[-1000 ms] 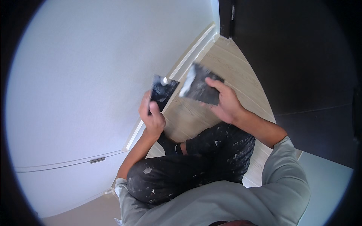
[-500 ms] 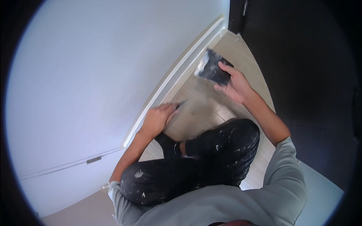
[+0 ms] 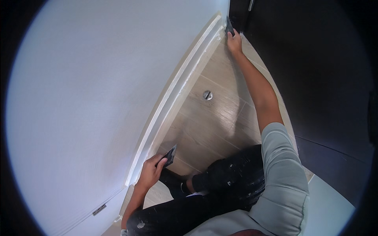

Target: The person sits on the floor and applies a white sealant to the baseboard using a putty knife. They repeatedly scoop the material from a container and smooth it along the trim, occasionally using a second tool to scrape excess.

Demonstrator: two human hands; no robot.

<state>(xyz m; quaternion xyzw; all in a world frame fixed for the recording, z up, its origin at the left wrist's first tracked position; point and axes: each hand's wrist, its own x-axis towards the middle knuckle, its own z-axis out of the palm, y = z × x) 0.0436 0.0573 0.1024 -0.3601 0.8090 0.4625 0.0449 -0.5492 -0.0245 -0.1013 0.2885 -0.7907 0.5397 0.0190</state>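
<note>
My right hand (image 3: 234, 43) is stretched out to the far corner, closed on a dark flat scraper (image 3: 229, 26), whose edge is at the end of the white skirting (image 3: 170, 93) beside the dark frame. Low on the left, my left hand (image 3: 151, 169) grips a second dark scraper (image 3: 170, 154) with pale smears on it, tilted up near the skirting. A pale strip runs along the floor edge of the skirting, with white material in its corner.
A white wall (image 3: 78, 90) fills the left, with a small metal fitting (image 3: 99, 209) low on it. A dark door panel (image 3: 315, 78) stands at the right. My crossed legs (image 3: 197, 196) rest on wood-look floor planks (image 3: 197, 118), where a round metal fitting (image 3: 207, 95) sits.
My right hand has reached forward to the far corner with its scraper. My left hand has moved down toward me, still holding the other scraper. The round floor fitting now shows sharply.
</note>
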